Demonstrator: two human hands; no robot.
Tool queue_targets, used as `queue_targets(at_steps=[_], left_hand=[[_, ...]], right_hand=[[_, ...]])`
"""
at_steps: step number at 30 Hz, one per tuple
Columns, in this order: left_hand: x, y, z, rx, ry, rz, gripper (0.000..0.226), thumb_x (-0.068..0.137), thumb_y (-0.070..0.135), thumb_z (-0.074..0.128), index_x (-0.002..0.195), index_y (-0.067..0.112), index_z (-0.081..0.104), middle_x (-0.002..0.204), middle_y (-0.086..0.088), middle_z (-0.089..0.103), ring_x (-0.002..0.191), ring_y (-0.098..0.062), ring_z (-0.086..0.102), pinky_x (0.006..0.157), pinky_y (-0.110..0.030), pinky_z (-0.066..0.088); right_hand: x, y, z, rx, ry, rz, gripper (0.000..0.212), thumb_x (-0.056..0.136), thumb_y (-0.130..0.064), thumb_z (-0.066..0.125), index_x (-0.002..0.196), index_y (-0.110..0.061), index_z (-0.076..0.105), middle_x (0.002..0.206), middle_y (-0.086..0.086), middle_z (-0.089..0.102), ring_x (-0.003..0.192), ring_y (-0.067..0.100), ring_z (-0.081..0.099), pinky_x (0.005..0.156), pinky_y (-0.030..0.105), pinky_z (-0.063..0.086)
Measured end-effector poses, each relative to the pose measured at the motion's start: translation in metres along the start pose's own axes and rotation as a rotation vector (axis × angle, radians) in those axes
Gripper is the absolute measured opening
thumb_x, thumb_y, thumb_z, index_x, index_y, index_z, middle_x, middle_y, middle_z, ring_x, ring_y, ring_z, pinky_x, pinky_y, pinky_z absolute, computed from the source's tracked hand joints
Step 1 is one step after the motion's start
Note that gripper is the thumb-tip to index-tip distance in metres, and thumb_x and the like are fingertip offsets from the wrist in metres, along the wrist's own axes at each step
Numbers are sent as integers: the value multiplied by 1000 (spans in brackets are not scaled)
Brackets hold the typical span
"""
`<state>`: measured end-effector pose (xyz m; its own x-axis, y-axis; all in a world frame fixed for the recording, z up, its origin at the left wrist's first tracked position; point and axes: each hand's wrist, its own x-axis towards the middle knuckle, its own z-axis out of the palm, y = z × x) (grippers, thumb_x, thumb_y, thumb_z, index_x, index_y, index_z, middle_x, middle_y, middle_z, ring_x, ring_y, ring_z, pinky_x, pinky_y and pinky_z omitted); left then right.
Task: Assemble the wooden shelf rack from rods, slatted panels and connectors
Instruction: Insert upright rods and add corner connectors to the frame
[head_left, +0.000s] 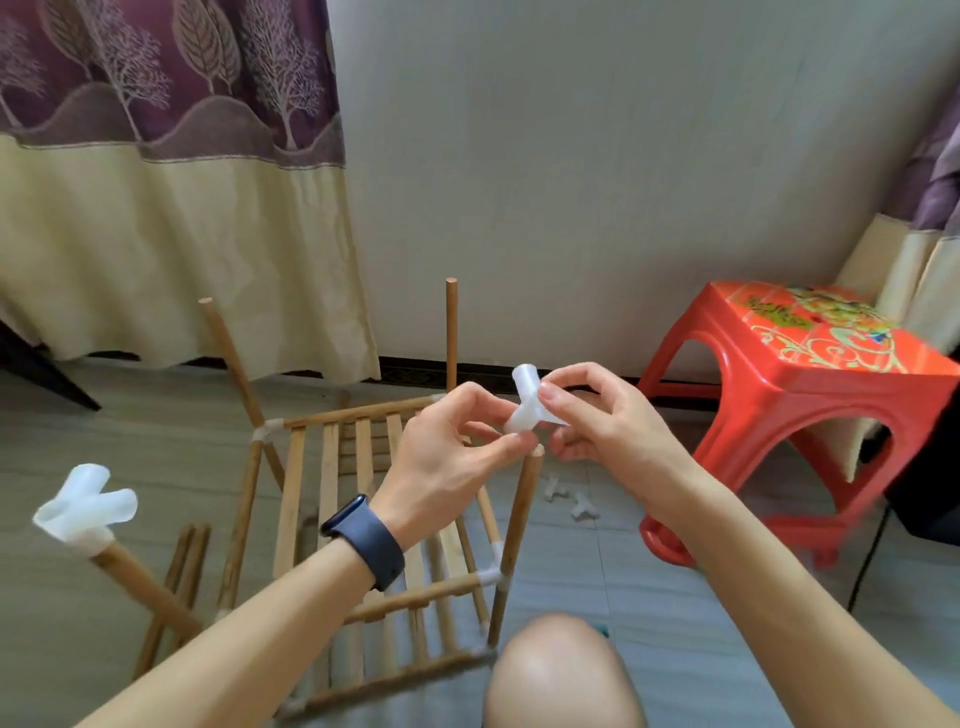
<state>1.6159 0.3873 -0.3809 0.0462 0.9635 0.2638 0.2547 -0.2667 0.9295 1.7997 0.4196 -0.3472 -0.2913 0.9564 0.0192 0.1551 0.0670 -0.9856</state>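
Both hands held one white connector (525, 413) up in the air. The left hand (447, 457) pinched its low end with thumb and fingertip. The right hand (608, 421) pinched its side with curled fingers. Right under it stood a rod (514, 535), and the rod's bare top was just below the left fingertips. The rod stood nearly straight up, leaning a little to the right at the top, so the connector would have to go down along it. I think the next job was to turn an open hole to face down and push it onto that top. The left hand was the nearer one to the rod. The panel (328, 467) sat lower down, joined to the rod. At the far left, a fitted connector (85, 504) capped another rod. A back rod (451, 332) had a bare top too. Spare connectors (571, 501) lay on the floor (675, 623) near the red stool (779, 364).
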Motion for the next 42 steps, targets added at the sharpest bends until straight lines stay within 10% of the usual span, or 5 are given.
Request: queue_targets(at_steps=[6, 19, 25, 42], left_hand=[[-10, -2, 20, 73, 41, -20, 28, 77, 39, 85, 90, 24, 65, 90, 15, 73, 85, -3, 69, 69, -19, 54], [-15, -21, 20, 140, 41, -77, 18, 81, 32, 81, 94, 28, 69, 92, 16, 71, 87, -5, 68, 78, -35, 60], [-18, -19, 18, -25, 27, -60, 53, 78, 48, 76, 124, 30, 55, 100, 2, 74, 92, -18, 72, 83, -42, 60], [-11, 8, 19, 46, 105, -97, 42, 83, 51, 72, 91, 10, 63, 85, 4, 76, 78, -12, 74, 73, -39, 61]], right_hand=[[-12, 11, -1, 91, 76, -99, 26, 83, -30, 76, 101, -12, 71, 81, 1, 74, 72, 15, 67, 81, 37, 59], [3, 28, -11, 5, -109, -41, 35, 98, -34, 60, 130, -21, 66, 110, 1, 76, 104, 26, 71, 101, 50, 52], [5, 31, -12, -32, -187, -63, 36, 101, -36, 54, 135, -27, 63, 95, -5, 76, 95, 16, 71, 88, 30, 55], [-13, 68, -16, -107, -285, -82, 36, 94, -41, 57, 123, -24, 71, 112, -10, 75, 103, 9, 71, 85, 24, 54]])
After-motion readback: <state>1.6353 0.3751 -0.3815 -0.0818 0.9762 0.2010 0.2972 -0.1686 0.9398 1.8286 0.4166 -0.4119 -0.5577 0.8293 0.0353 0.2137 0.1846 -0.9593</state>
